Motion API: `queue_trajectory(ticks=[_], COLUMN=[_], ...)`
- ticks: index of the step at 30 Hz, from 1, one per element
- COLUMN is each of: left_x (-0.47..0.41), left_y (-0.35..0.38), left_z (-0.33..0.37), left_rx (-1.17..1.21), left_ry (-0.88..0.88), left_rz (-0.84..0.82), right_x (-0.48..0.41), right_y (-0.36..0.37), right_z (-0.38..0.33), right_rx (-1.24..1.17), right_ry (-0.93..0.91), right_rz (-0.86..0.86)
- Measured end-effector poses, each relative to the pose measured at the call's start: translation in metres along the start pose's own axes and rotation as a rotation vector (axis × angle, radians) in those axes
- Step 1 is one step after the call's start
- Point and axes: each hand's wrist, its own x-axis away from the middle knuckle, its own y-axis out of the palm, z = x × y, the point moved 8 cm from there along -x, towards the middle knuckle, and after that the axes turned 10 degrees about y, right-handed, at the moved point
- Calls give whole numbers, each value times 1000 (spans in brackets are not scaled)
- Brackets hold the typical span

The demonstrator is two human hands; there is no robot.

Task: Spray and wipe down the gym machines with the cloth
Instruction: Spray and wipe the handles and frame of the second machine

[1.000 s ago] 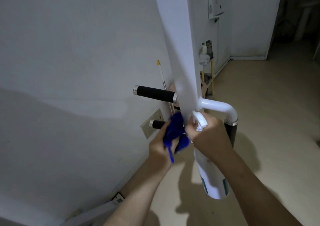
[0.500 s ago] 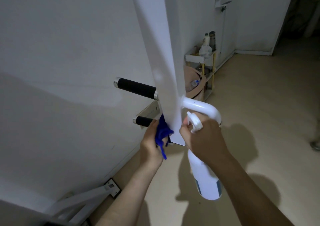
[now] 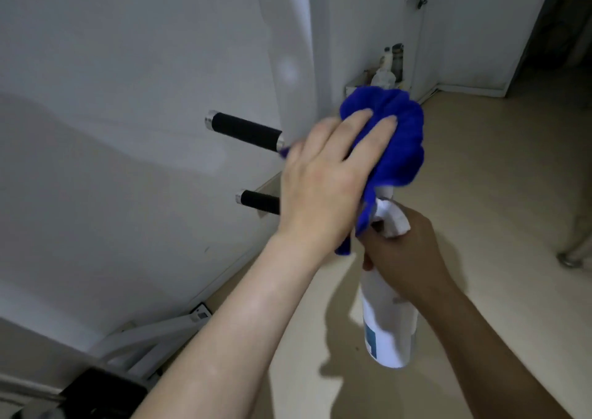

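Observation:
My left hand (image 3: 326, 175) presses a bunched blue cloth (image 3: 394, 136) against the white gym machine, where its upright post (image 3: 288, 50) meets the curved handle; the cloth hides that joint. My right hand (image 3: 403, 252) grips the neck of a white spray bottle (image 3: 387, 329), which hangs down just below the cloth. Two black foam grips stick out left of the post: an upper one (image 3: 245, 131) and a lower one (image 3: 259, 201).
A white wall fills the left side. The machine's white base frame (image 3: 150, 338) and a black part (image 3: 105, 389) lie on the floor at lower left. A small rack with bottles (image 3: 389, 66) stands by the far wall. A metal leg (image 3: 573, 252) shows at the right edge.
My left hand has come up from behind the post's lower end and now spreads the cloth over the handle joint. The bottle stays in my right hand, about where it was.

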Motion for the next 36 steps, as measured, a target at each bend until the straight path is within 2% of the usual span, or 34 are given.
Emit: queue_trajectory(ticks=[2, 3, 5, 9, 11, 14, 17, 19, 21, 23, 27, 32, 36], left_x=[6, 14, 24, 57, 85, 115, 123, 131, 147, 156, 158, 129, 116], left_y=[38, 51, 61, 86, 96, 101, 111, 126, 145, 161, 163, 147, 134], left_z=[1, -2, 0, 44, 46, 29, 15, 12, 12, 18, 28, 26, 29], left_rx=[-18, 34, 217, 356, 375, 459, 921, 1115, 1290, 1336, 1284, 1209, 923], left_ry=[-53, -84, -107, 122, 62, -274, -903, -1239, -1491, -1624, -1628, -1523, -1436], left_rz=[-182, -218, -179, -276, -274, -129, 140, 300, 422, 483, 455, 477, 450], right_x=[16, 20, 26, 27, 28, 22, 4, -7, -15, -29, -41, -43, -49], right_y=[-11, -15, -27, -47, -48, -51, -47, -44, -39, -35, -30, -24, -17], right_z=[10, 15, 25, 44, 52, 65, 81, 80, 76, 82, 94, 117, 123], right_rx=[-39, -64, -74, -14, 63, 112, 103, 158, 169, 175, 254, 151, 150], right_ry=[46, 78, 130, 164, 151, 124, 163, 75, -38, -77, -104, 44, 49], right_rz=[30, 37, 36, 52, 33, 17, -66, -64, -92, -168, -197, -351, -403])
